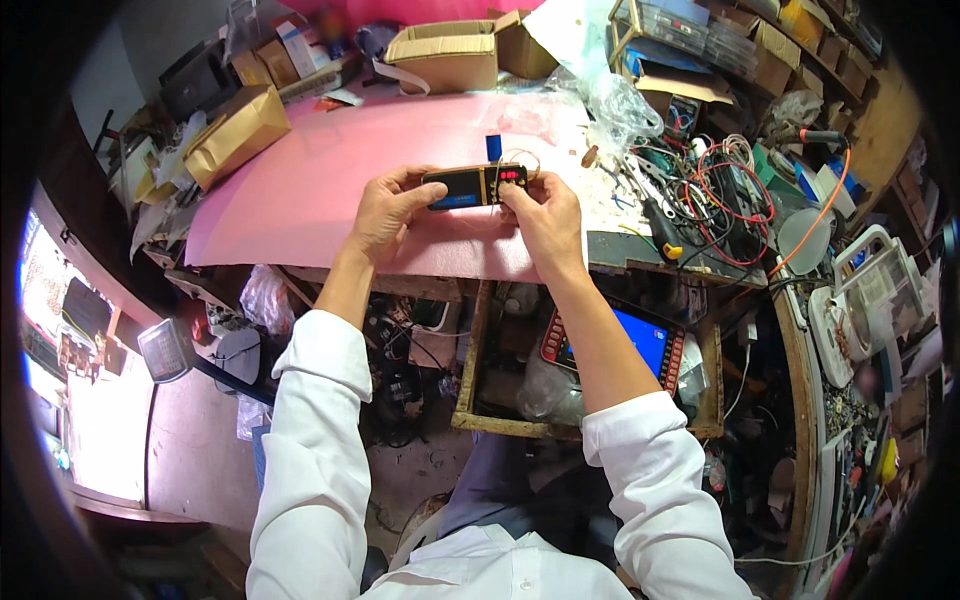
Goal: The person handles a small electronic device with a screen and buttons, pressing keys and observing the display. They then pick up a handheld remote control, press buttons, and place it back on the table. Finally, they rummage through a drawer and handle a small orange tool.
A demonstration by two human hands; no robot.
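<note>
Above the near edge of the pink sheet (330,190), I hold a small black electronic device (464,187) with gold-coloured trim and a lit red display. My left hand (382,214) grips its left end, thumb on the front face. At the right end, the thumb of my right hand (550,222) presses near the small buttons below the display, with the fingers behind. A thin wire (530,156) loops out around the device's right end. A small blue piece (494,147) shows just beyond its top edge; whether they are joined I cannot tell.
Tangled red and black cables (725,195) and a yellow-black screwdriver (664,232) lie at the right. Cardboard boxes (440,60) line the back. Below the bench edge, an open wooden drawer (470,370) holds a device with a blue screen (635,345). A lamp (168,350) stands at left.
</note>
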